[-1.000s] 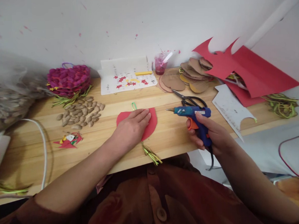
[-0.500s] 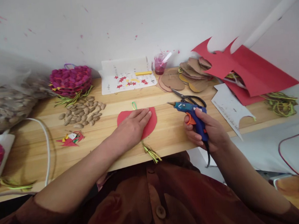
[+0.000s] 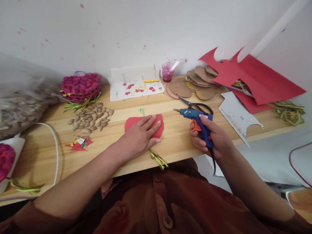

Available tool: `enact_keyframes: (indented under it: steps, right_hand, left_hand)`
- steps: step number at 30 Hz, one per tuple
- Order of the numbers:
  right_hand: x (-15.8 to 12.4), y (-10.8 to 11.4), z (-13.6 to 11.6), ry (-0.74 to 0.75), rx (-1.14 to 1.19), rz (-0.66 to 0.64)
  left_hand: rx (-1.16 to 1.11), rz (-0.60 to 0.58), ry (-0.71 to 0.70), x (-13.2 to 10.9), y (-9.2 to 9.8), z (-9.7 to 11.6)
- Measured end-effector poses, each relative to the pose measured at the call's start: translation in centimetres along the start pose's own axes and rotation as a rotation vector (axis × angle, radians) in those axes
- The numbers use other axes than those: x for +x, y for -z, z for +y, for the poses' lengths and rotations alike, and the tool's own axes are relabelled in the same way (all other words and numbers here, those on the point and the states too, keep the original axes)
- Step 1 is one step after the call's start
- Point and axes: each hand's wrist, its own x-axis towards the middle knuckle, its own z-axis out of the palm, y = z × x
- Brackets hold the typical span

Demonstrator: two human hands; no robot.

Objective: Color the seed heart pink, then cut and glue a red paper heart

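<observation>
My left hand (image 3: pixel 140 137) lies flat with its fingers spread on a red paper shape (image 3: pixel 159 130). A small green loop (image 3: pixel 141 112) sticks out at the top of the shape, and a bundle of yellow-green strands (image 3: pixel 158 159) hangs from its lower edge. My right hand (image 3: pixel 213 136) is wrapped round a blue glue gun (image 3: pixel 199 119) with an orange trigger. The nozzle points left, above the wood. Just behind the gun lie black-handled scissors (image 3: pixel 200 105).
Peanuts (image 3: pixel 92 118), red and yellow scraps (image 3: pixel 80 143) and a magenta decorated stack (image 3: pixel 80 87) lie left. Behind are a sheet with stars (image 3: pixel 119 92) and a cup (image 3: pixel 167 73). Cardboard shapes (image 3: pixel 180 88), red paper (image 3: pixel 266 84) and green strands (image 3: pixel 289 113) are right.
My left hand's fingers have spread apart on the red shape, with the thumb now out toward its lower edge. The view has shifted slightly; my right hand still holds the glue gun.
</observation>
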Motion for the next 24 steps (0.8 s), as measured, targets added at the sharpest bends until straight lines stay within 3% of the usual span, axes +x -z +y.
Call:
enact_keyframes:
  steps: [10,16,24]
  right_hand:
    - [0.2,0.1,0.2,0.020,0.008,0.005]
    - [0.5,0.3,0.3,0.029,0.019,-0.007]
    - [0.5,0.1,0.4,0.030,0.010,0.019]
  left_hand:
    - [-0.097,-0.030,0.027,-0.8,0.1,-0.1]
    - [-0.232,0.008,-0.045,-1.5,0.0,-0.6]
    - [-0.265,-0.002,0.004,-2.1,-0.4,-0.6]
